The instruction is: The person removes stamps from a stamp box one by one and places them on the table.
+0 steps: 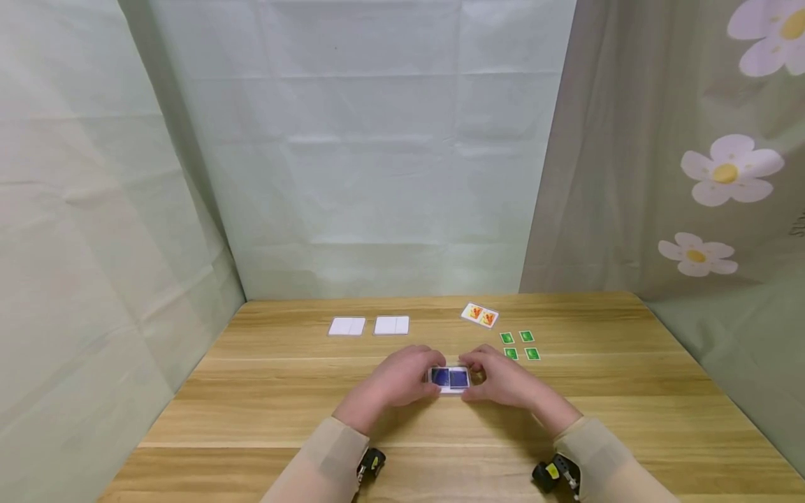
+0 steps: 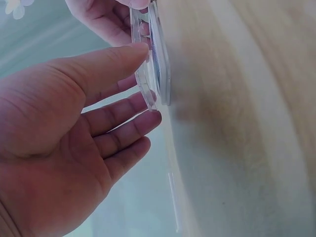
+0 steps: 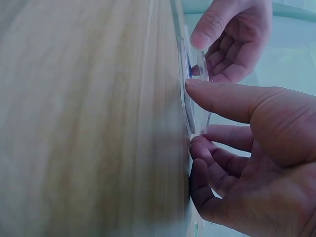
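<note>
Both hands meet at a small white rectangular base [image 1: 451,391] near the middle of the wooden table. Two dark blue square pieces [image 1: 460,378] lie side by side in it. A clear plastic cover [image 2: 141,81] stands slightly apart over the base, tilted a little in the left wrist view. My left hand [image 1: 404,377] pinches the cover's left end between thumb and fingers. From the other side my right hand [image 1: 505,379] grips its right end, the thumb [image 3: 217,96] at the near edge and the fingers curled at the far edge.
Two white rectangular pieces [image 1: 392,325] lie at the back left of the table [image 1: 283,412]. Behind the right hand is a similar piece with two orange pictures [image 1: 480,315], with several green squares [image 1: 527,337] beside it. Cloth walls [image 1: 377,175] enclose the table's back and sides.
</note>
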### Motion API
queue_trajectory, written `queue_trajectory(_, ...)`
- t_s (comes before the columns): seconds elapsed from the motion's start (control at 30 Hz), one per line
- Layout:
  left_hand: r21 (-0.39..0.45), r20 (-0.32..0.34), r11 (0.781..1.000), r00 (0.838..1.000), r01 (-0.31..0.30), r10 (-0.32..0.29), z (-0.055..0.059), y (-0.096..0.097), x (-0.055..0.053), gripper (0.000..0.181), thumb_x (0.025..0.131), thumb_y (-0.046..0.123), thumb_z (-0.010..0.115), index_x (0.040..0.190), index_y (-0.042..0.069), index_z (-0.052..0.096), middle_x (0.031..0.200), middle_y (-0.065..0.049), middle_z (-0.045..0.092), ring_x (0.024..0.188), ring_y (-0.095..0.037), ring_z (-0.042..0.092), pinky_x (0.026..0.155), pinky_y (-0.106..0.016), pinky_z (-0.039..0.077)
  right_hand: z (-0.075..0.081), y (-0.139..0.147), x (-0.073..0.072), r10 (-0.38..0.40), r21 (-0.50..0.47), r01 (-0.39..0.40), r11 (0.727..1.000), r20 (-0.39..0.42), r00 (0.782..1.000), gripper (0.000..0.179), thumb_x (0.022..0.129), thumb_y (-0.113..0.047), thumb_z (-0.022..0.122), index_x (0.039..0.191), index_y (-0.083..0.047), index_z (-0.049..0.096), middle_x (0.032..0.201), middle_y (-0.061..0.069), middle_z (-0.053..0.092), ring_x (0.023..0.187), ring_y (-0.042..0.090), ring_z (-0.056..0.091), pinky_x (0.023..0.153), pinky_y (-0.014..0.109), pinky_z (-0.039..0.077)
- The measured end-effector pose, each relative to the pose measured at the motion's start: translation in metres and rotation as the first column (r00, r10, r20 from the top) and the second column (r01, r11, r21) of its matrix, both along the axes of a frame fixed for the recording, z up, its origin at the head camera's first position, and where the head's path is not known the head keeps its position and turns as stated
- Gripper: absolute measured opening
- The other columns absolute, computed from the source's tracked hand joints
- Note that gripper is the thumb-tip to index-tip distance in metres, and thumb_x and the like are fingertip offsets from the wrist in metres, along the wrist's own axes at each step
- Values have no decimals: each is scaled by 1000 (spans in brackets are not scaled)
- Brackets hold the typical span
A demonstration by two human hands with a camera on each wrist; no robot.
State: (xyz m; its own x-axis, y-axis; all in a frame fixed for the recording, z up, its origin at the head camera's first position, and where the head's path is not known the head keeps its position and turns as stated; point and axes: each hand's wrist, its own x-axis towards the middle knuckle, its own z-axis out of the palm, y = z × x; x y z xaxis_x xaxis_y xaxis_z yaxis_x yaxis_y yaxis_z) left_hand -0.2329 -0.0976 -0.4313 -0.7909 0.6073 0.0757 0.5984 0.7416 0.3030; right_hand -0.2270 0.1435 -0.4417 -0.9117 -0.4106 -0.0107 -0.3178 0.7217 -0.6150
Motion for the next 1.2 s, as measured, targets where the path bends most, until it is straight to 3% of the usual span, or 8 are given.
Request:
queue_trajectory(0.53, 10, -14, 999, 999, -37, 37, 6, -11, -1, 44, 95, 18, 89, 135, 11, 74, 135, -7, 73, 123, -26, 67, 109, -45, 55, 2, -1, 1, -20, -7, 20, 1000, 8, 1000, 62, 87, -20, 97, 142, -4, 72, 122, 5, 64, 108, 21, 59, 100, 50, 53)
queue_trajectory(0.77, 35, 14, 998, 999, -45, 45, 10, -15, -1, 44, 95, 16, 89, 136, 10, 73, 137, -9, 71, 127, -28, 66, 110, -48, 54, 3, 0, 1, -11, -8, 11, 1000, 9, 1000, 55, 88, -19, 96, 137, -8, 74, 123, 4, 65, 109, 21, 60, 101, 51, 53)
queue_trajectory(1.2, 61, -12, 996, 998, -58, 59, 3, -36, -8, 46, 96, 17, 88, 138, 8, 72, 143, -12, 69, 135, -33, 62, 117, -52, 49, 4, 0, 2, -14, 0, 14, 1000, 8, 1000, 50, 88, -21, 96, 133, -11, 77, 124, 2, 65, 109, 21, 60, 102, 51, 53)
